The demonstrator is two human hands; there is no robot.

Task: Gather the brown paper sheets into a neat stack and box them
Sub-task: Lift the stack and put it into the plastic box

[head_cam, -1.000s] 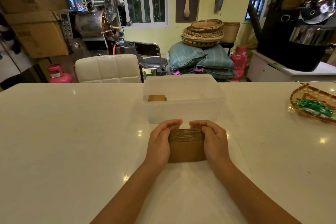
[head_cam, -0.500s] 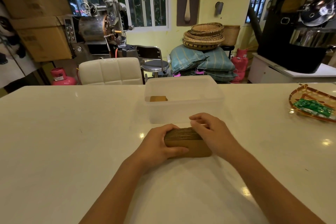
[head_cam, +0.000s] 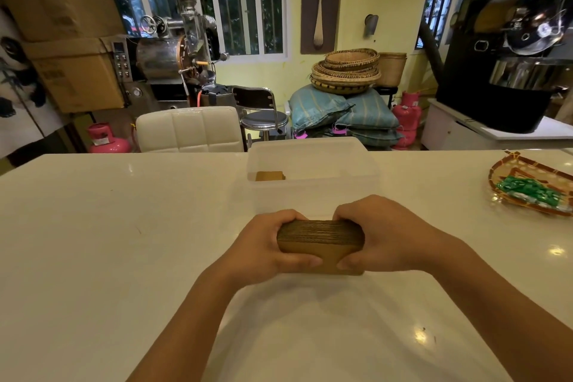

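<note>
Both hands, left hand [head_cam: 263, 245] and right hand [head_cam: 387, 236], clench the brown paper stack [head_cam: 321, 240] between their fingers; boxing appears next, lifting it into the plastic container [head_cam: 313, 192] just beyond the fingertips.

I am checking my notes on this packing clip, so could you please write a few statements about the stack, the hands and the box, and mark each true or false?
1. Both hands grip the brown paper stack, the left hand on its left end and the right hand on its right end. True.
2. The stack already sits inside the clear plastic box. False: it is held on the near side of the box, outside it.
3. The box already holds something brown at its left side. True.
4. The woven tray with green packets stands to the left of the box. False: it stands far to the right on the white table.
</note>
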